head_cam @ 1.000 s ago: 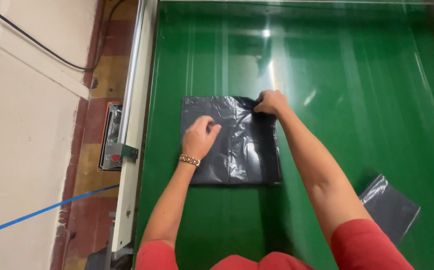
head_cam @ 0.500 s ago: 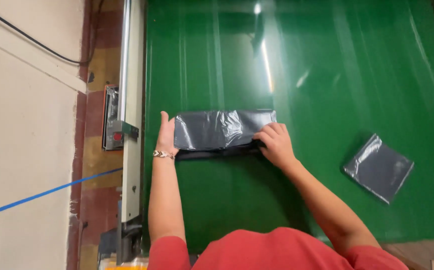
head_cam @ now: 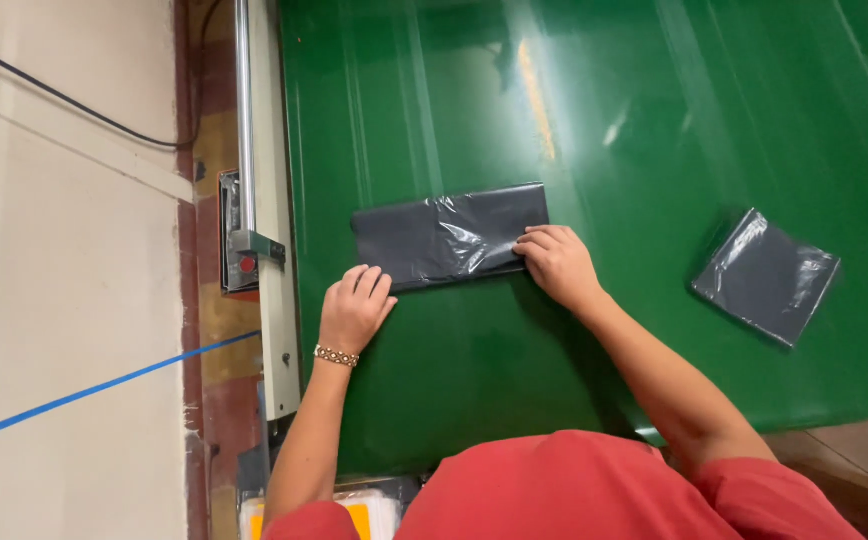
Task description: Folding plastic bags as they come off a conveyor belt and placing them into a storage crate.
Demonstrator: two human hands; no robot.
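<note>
The bag point(head_cam: 451, 237), dark grey plastic, is now lying as a long narrow strip on the desk point(head_cam: 654, 120); a second ago it was a wider square sheet, and half a second ago it was already halved. The fold is holding, and the strip is sitting slightly tilted, its right end higher.

The left hand point(head_cam: 354, 310) is resting at the strip's 7 o'clock corner, fingers flat and together, touching or just short of the lower edge; its grip is holding nothing, only pressing down. It has slid down from the strip's left end, where it stood half a second ago. The right hand point(head_cam: 557, 264) is lying at the strip's 4 o'clock corner, fingertips on the plastic, fingers loosely curled, pinning rather than grasping. Judgement: the folding is well along, and the hands are smoothing or readying another fold.

A second bag point(head_cam: 766, 276), already folded to a small square, is lying well apart at 3 o'clock of the strip, same place on the desk as before.

The desk is a glossy green surface, reflecting overhead light. Along its 9 o'clock edge a metal rail point(head_cam: 264, 200) is running, carrying a small box point(head_cam: 235, 235) with a red button. Beyond it, a pale floor point(head_cam: 64, 300) is showing a black cable point(head_cam: 54, 92) and a blue line point(head_cam: 94, 388).
</note>
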